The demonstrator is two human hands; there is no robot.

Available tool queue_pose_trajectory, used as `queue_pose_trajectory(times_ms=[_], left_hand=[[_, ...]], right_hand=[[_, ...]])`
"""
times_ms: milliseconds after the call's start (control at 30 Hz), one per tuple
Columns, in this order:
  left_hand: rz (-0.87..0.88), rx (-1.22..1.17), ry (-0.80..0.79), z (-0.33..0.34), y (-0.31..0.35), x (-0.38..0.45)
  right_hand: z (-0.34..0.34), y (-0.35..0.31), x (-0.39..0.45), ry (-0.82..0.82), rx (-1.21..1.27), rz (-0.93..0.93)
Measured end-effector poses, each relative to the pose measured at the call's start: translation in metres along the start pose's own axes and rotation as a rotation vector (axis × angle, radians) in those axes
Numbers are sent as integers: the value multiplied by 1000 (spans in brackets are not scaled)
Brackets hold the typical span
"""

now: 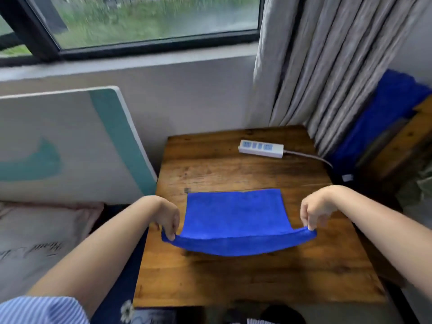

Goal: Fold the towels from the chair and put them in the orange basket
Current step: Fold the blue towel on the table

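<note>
A blue towel [236,218] lies partly on the wooden table [233,277], its far edge flat on the wood and its near edge lifted and sagging in the middle. My left hand [167,217] pinches the near left corner. My right hand [314,210] pinches the near right corner. More blue towels [383,113] hang over the back of a wooden chair [402,139] at the right. The orange basket is not in view.
A white power strip [260,148] with its cord lies at the table's far right. A grey curtain [327,66] hangs behind the table by the chair. A white and teal board [70,141] leans against the wall at the left, above bedding [35,242].
</note>
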State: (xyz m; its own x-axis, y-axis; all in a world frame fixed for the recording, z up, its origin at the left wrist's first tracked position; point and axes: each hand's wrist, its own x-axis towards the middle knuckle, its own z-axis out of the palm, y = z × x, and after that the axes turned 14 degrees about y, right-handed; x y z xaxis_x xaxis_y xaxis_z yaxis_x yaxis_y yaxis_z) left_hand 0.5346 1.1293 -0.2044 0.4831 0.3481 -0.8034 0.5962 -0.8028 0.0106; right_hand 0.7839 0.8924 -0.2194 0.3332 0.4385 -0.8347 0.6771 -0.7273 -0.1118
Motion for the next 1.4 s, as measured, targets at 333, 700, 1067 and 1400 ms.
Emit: queue_pose_trajectory(times_ms=[333, 700, 1067, 1400], left_hand=[[-209, -87, 555, -3, -2, 30], [-166, -809, 1544, -64, -9, 4], [131, -211, 691, 10, -32, 16], [46, -23, 5, 76, -4, 39]], right_hand=[[-4, -22, 18, 667, 7, 76], [-86, -45, -16, 1510, 817, -141], [-10, -4, -8, 646, -190, -120], [55, -14, 17, 82, -398, -51]])
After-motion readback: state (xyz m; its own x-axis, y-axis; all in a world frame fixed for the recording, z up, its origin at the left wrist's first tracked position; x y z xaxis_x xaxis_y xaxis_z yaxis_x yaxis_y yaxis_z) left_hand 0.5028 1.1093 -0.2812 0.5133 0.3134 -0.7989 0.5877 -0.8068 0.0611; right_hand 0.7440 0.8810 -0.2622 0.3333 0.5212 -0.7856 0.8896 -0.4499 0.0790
